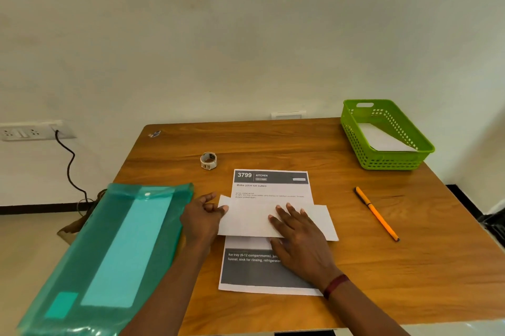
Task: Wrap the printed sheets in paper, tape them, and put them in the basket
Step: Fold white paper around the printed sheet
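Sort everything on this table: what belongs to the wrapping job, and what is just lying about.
Job: printed sheet, white paper across it, tape roll, green basket, left hand pinching the paper, right hand pressing it.
Lying about: orange pen, teal folder, small scrap near the far edge.

desk [273, 141]: wood grain, smooth, faint sheen | basket [352, 139]: green plastic lattice, satin | folder [114, 240]: translucent teal plastic, glossy | printed sheet [270, 188]: matt paper | wrapping paper [251, 221]: plain white paper, matt | pen [377, 214]: orange plastic, smooth | tape roll [208, 160]: pale, slightly shiny

Green basket [393, 162]; teal folder [109, 248], maybe translucent.
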Demonstrator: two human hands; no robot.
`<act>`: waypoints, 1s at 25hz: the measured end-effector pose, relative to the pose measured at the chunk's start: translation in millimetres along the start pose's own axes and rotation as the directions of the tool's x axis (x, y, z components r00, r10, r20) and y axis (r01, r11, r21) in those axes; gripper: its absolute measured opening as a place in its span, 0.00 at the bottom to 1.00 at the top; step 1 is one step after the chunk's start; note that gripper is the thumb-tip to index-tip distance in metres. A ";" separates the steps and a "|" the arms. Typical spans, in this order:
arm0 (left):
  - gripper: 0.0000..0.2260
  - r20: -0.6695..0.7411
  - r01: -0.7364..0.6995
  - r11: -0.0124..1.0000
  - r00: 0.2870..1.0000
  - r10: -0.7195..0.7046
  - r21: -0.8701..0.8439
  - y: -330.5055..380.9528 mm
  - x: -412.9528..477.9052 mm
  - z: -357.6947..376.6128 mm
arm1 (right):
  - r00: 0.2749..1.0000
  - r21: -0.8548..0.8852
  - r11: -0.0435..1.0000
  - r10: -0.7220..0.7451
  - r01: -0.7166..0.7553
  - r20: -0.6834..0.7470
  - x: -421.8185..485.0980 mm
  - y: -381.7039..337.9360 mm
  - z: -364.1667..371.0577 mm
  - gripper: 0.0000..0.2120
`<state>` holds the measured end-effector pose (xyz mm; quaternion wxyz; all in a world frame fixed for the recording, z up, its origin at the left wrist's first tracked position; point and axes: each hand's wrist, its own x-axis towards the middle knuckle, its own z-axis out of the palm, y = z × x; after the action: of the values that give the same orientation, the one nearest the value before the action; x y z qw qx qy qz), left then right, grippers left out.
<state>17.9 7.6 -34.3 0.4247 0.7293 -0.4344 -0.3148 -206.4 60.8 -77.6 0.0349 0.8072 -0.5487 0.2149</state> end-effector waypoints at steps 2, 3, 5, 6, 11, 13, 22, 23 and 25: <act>0.20 -0.019 -0.055 0.997 0.998 0.056 0.047 -5.2 -3.0 2.1 | 0.999 0.004 1.000 0.014 -0.014 0.042 -1.4 -0.2 2.3 0.26; 0.20 -0.023 -0.084 0.994 0.996 0.086 0.066 -7.2 -4.9 3.1 | 0.998 -0.003 1.000 0.022 -0.022 0.063 -2.1 -0.3 3.4 0.28; 0.19 -0.033 -0.144 0.984 0.988 0.148 0.102 -10.0 -8.8 5.2 | 0.994 -0.011 0.999 0.040 -0.039 0.104 -2.1 -0.7 4.4 0.29; 0.19 -0.041 -0.169 0.976 0.983 0.177 0.139 -11.0 -10.3 5.6 | 0.992 -0.011 0.999 0.048 -0.047 0.118 -1.5 -0.8 4.4 0.28; 0.13 -0.053 -0.435 0.743 0.845 0.532 0.508 -17.0 -27.9 12.2 | 0.993 -0.034 0.996 0.079 -0.077 0.090 0.3 -5.5 -2.9 0.24; 0.15 0.141 -0.602 0.600 0.758 0.637 0.526 -16.6 -39.8 24.4 | 0.991 -0.034 0.993 0.118 -0.116 0.067 7.3 -12.8 -4.9 0.23; 0.31 0.552 -0.674 0.390 0.738 0.387 0.627 -25.3 -44.9 52.2 | 0.933 -0.074 0.982 0.187 -0.173 0.307 18.9 -26.6 16.4 0.32; 0.32 0.560 -0.672 0.394 0.741 0.371 0.627 -25.3 -45.4 52.4 | 0.931 -0.083 0.983 0.183 -0.165 0.316 18.4 -25.8 18.0 0.32; 0.33 0.545 -0.655 0.400 0.755 0.364 0.641 -23.5 -45.6 50.9 | 0.917 -0.104 0.979 0.202 -0.177 0.345 18.9 -24.6 18.3 0.31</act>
<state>-35.0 37.3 -73.6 0.0470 0.6047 -0.7936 -0.0483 -172.8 48.8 -82.5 -0.0568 0.7739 -0.6288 0.0491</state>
